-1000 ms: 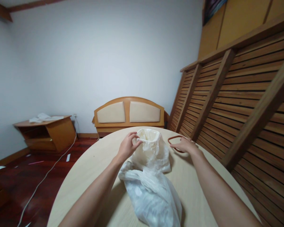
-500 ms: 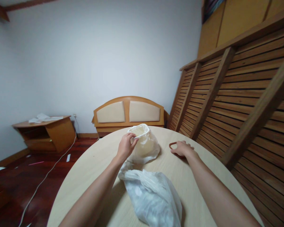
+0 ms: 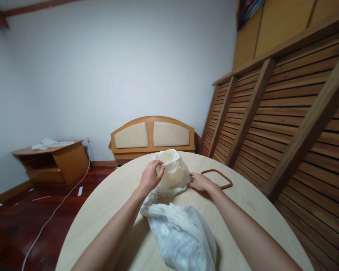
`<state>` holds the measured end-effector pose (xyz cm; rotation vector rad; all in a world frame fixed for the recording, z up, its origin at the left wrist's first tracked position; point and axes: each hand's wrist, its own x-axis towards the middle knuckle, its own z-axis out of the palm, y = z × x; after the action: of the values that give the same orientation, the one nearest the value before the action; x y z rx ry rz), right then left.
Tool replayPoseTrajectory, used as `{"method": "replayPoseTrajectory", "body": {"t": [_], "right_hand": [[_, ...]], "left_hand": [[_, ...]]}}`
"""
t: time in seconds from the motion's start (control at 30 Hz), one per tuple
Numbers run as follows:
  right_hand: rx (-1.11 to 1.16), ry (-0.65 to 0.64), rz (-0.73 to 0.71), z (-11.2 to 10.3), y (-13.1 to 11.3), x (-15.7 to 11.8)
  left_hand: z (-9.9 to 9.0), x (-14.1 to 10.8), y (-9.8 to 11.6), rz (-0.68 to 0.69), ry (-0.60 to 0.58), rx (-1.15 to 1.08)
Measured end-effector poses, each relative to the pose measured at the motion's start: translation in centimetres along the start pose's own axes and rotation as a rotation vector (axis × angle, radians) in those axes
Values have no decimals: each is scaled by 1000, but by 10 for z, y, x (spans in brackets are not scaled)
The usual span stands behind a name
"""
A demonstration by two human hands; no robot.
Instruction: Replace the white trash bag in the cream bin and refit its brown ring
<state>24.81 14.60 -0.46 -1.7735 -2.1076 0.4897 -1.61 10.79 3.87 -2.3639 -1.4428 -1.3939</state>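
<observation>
A small cream bin [image 3: 169,177] stands on the round table, lined with a thin white plastic bag [image 3: 183,165] that hangs loosely around its outside. My left hand [image 3: 152,174] pinches the bin's white rim at the near left, thumb outside. Low on the bin's right side, my right hand [image 3: 200,181] has its fingers closed at the edge of the plastic bag; its fingertips are partly hidden. Just right of that hand, a brown rounded-rectangular ring [image 3: 224,176] lies flat on the table. Closer to me sits a filled, knotted white plastic bag [image 3: 183,235].
The pale round table [image 3: 101,214] fills the foreground. Behind it stands a headboard [image 3: 152,135] with cream panels. Wooden slatted frames [image 3: 248,124] lean along the right. A low cabinet [image 3: 53,162] with papers is at left, and a cable [image 3: 56,210] trails across the floor.
My right hand has let go of the brown ring and moved left to the bag around the bin. My left hand stays at the rim.
</observation>
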Motion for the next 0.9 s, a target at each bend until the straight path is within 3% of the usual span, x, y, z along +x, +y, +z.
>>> {"method": "replayPoseTrajectory", "body": {"t": [0.17, 0.33, 0.47, 0.7, 0.9], "right_hand": [[116, 108, -47, 3, 1, 2], [331, 219, -168, -20, -6, 15], [501, 340, -310, -40, -26, 18], [788, 410, -625, -57, -76, -16], [832, 339, -770, -66, -102, -46]], "left_hand": [[1, 0, 1, 80, -33, -43], [4, 0, 0, 124, -75, -59], [5, -1, 1, 152, -99, -51], [6, -4, 7, 167, -165, -148], [3, -3, 16, 98, -174, -439]]}}
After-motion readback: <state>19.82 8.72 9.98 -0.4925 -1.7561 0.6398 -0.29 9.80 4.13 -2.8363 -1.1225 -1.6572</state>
